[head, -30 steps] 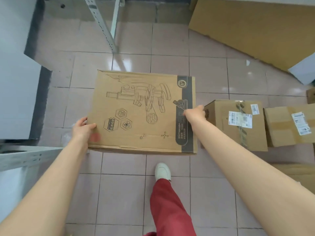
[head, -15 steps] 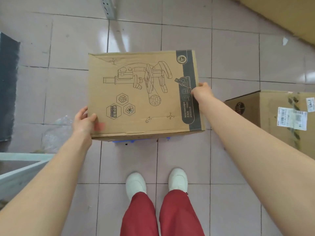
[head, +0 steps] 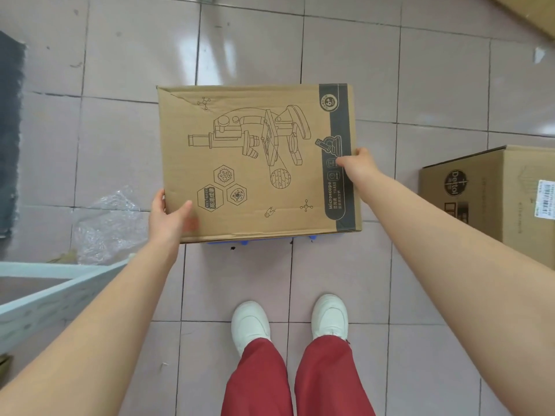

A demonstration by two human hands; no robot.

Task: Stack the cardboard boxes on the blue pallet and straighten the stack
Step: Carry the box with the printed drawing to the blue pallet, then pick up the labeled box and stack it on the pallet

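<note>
While the left hand and right hand grip the microscope box above the blue pallet, lower it level, edges squared.

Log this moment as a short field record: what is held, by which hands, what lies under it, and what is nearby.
held item: brown cardboard box printed with a microscope drawing
left hand: grips the box's near left corner
right hand: grips the box's right edge
under the box: blue pallet, only a sliver showing
contact with pallet: cannot tell
nearby right: brown Dettol cardboard box on the tiled floor
nearby left: clear plastic wrap
</note>
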